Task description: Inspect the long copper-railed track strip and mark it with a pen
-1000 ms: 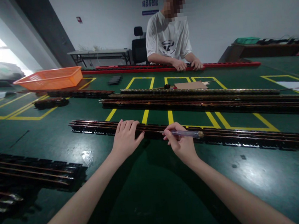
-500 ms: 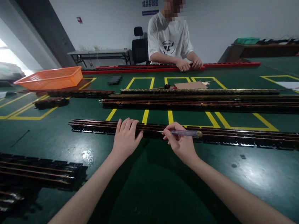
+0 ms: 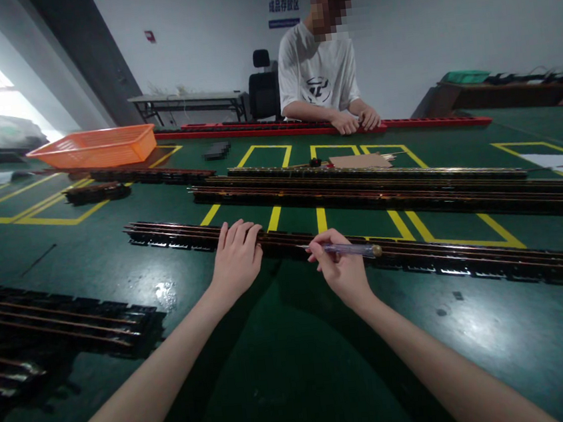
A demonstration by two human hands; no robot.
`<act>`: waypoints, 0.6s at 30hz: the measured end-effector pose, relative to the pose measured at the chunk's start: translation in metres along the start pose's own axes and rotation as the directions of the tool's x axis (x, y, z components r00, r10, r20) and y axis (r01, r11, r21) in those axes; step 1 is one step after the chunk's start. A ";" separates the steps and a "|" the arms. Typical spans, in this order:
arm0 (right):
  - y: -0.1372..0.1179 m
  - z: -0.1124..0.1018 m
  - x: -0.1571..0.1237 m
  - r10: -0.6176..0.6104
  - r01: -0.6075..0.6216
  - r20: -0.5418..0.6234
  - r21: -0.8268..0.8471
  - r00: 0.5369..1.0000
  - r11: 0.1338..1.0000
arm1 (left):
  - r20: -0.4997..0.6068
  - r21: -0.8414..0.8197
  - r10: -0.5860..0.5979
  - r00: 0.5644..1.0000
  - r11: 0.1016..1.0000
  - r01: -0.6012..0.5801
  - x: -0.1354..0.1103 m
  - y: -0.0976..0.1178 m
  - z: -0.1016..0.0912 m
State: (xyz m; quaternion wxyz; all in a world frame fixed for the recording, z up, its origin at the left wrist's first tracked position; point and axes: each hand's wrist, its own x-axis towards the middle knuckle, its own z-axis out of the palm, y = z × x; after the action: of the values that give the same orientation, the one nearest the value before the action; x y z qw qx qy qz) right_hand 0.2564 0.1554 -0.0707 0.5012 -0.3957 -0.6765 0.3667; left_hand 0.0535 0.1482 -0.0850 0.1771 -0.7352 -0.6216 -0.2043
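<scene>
A long black strip with copper rails (image 3: 442, 258) lies across the green table in front of me. My left hand (image 3: 236, 259) rests on top of it, fingers together and curved over the rails. My right hand (image 3: 340, 268) is closed on a thin clear-handled screwdriver (image 3: 353, 250), held like a pen, its tip pointing left onto the strip just right of my left hand.
More long rail strips (image 3: 359, 186) lie farther back; another bundle (image 3: 46, 323) sits at my near left. An orange basket (image 3: 94, 147) stands far left. Across the table (image 3: 287, 365) a person in a white shirt (image 3: 320, 72) handles a red strip (image 3: 428, 122).
The strip has slid a little to the left under my left hand, whose fingers have drawn closer together. My right hand and the screwdriver have barely moved.
</scene>
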 end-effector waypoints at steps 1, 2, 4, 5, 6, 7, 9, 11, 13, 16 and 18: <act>0.000 0.000 0.000 0.000 0.000 -0.002 0.001 1.000 1.000 | -0.002 0.002 0.001 1.000 1.000 -0.001 0.000 0.000 0.000; 0.000 0.000 0.000 0.002 -0.002 -0.003 0.001 1.000 1.000 | -0.004 0.005 0.004 1.000 1.000 -0.004 0.000 0.000 0.000; 0.001 0.000 0.000 0.009 -0.009 -0.005 0.001 1.000 1.000 | -0.006 0.009 0.009 1.000 1.000 -0.009 0.000 -0.001 0.001; 0.001 0.000 0.000 0.011 -0.011 -0.005 -0.001 1.000 1.000 | -0.005 0.010 0.013 1.000 1.000 -0.013 -0.001 -0.001 0.001; 0.001 0.000 0.000 0.013 -0.013 -0.006 -0.002 1.000 1.000 | -0.004 0.009 0.015 1.000 1.000 -0.015 -0.001 -0.001 0.001; 0.000 0.000 0.000 0.012 -0.013 -0.007 -0.003 1.000 1.000 | -0.003 0.008 0.015 1.000 1.000 -0.015 -0.001 -0.001 0.001; 0.000 0.000 0.000 0.006 -0.006 -0.006 -0.004 1.000 1.000 | 0.002 0.002 0.015 1.000 1.000 -0.015 -0.001 -0.001 0.001; -0.001 0.000 0.000 0.000 0.000 -0.007 0.001 1.000 1.000 | 0.008 -0.008 0.013 1.000 1.000 -0.013 -0.001 -0.001 0.000; -0.001 0.000 -0.001 0.000 0.000 -0.011 0.009 1.000 1.000 | 0.013 -0.012 0.009 1.000 1.000 -0.008 -0.001 -0.001 0.000; -0.001 0.000 -0.001 -0.002 0.003 -0.013 0.019 1.000 1.000 | 0.018 -0.006 0.008 1.000 1.000 -0.007 -0.001 0.000 -0.001; -0.001 0.000 -0.001 -0.007 0.007 -0.016 0.019 1.000 1.000 | 0.023 -0.004 0.009 1.000 1.000 -0.009 -0.001 -0.001 -0.001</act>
State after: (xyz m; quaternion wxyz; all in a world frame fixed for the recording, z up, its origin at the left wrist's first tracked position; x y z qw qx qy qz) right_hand 0.2560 0.1544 -0.0700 0.5117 -0.3916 -0.6703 0.3682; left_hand 0.0528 0.1472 -0.0845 0.1696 -0.7407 -0.6197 -0.1964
